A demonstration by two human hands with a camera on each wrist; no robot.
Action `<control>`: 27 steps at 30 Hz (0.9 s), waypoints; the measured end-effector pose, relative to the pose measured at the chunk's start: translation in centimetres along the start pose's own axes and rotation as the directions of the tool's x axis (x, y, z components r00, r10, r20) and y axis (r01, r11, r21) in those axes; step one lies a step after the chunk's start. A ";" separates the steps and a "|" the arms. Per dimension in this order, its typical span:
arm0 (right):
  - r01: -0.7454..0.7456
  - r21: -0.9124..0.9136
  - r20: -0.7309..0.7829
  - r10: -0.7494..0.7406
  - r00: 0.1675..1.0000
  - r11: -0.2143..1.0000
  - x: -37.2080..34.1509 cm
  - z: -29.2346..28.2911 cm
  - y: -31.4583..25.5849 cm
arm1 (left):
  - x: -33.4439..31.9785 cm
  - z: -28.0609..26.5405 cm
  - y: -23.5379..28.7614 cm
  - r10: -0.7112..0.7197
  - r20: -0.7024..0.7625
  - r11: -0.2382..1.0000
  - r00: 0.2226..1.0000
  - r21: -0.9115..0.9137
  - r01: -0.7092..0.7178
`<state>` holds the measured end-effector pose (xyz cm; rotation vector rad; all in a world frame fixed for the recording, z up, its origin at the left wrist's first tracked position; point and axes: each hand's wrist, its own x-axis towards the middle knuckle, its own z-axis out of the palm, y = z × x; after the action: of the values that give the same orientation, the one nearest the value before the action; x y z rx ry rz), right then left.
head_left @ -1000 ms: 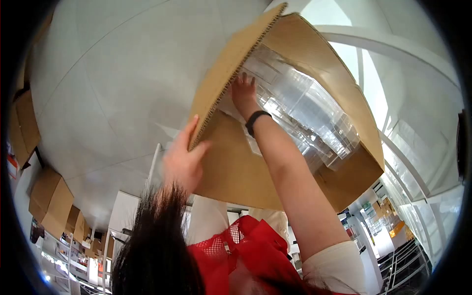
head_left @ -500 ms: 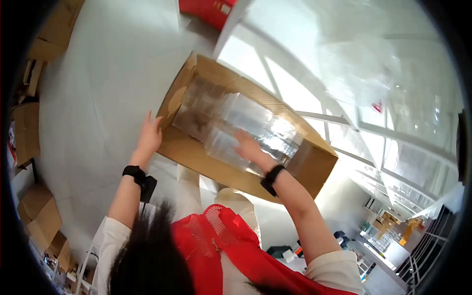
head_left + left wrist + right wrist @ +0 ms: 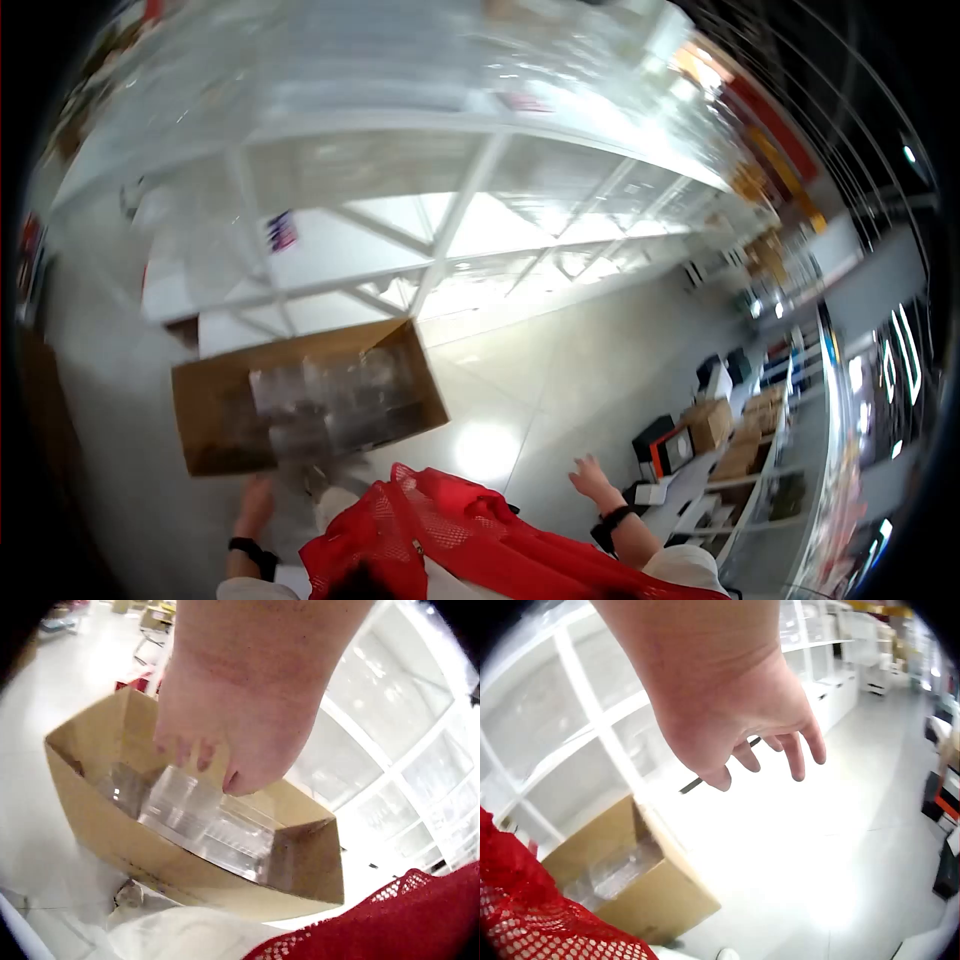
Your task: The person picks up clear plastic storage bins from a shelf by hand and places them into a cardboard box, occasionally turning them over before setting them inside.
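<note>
An open cardboard box (image 3: 225, 450) stands on the floor, with clear plastic containers (image 3: 335, 395) inside; the left wrist view shows the box (image 3: 225, 896) and containers (image 3: 210, 825) too. My left hand (image 3: 256, 508) is at the box's near side in the head view, blurred; in the left wrist view the hand (image 3: 232, 727) hangs in front of the box, its contact unclear. My right hand (image 3: 597, 485) is off to the right, away from the box, holding nothing; its fingers hang loosely in the right wrist view (image 3: 742, 727).
White shelving (image 3: 470, 200) with clear-fronted compartments runs behind the box. At the right, a brown carton (image 3: 707, 425) and an orange-black box (image 3: 672, 450) stand beside shelves of goods. Glossy floor (image 3: 560, 370) lies between.
The head view has swung toward the shelving. My right hand has left the containers and moved out to the right; my left hand is now lower, by the box's near side.
</note>
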<state>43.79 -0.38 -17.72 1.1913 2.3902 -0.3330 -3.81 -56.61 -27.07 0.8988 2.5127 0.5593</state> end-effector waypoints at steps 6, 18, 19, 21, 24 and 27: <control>-0.331 0.269 -0.133 0.375 0.917 0.904 -11.3 -0.5 11.6 | 9.0 -3.7 22.5 0.372 0.209 0.920 0.904 0.048 -0.390; 0.184 0.534 -0.336 0.007 0.942 0.825 3.9 -18.2 6.1 | 26.6 -8.1 50.3 0.671 0.032 0.739 0.741 0.046 -0.672; 0.184 0.526 -0.334 0.002 0.943 0.830 5.6 -19.1 7.1 | 27.3 -8.3 53.0 0.696 0.026 0.716 0.717 0.041 -0.697; 0.191 0.511 -0.341 -0.006 0.940 0.838 9.3 -20.8 9.7 | 29.0 -9.4 58.4 0.754 -0.019 0.656 0.657 0.068 -0.751; 0.091 0.459 -0.363 0.094 0.927 0.884 14.8 -20.9 14.6 | 33.1 -12.3 66.0 0.776 -0.105 0.628 0.622 0.034 -0.778; 0.068 0.561 -0.349 0.162 0.923 0.825 17.2 -22.2 20.0 | 38.1 -14.5 74.4 0.834 -0.243 0.522 0.495 0.059 -0.851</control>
<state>44.48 32.46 -7.14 1.7086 2.6792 -0.9237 -0.90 18.27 12.65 2.1831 2.0344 1.0935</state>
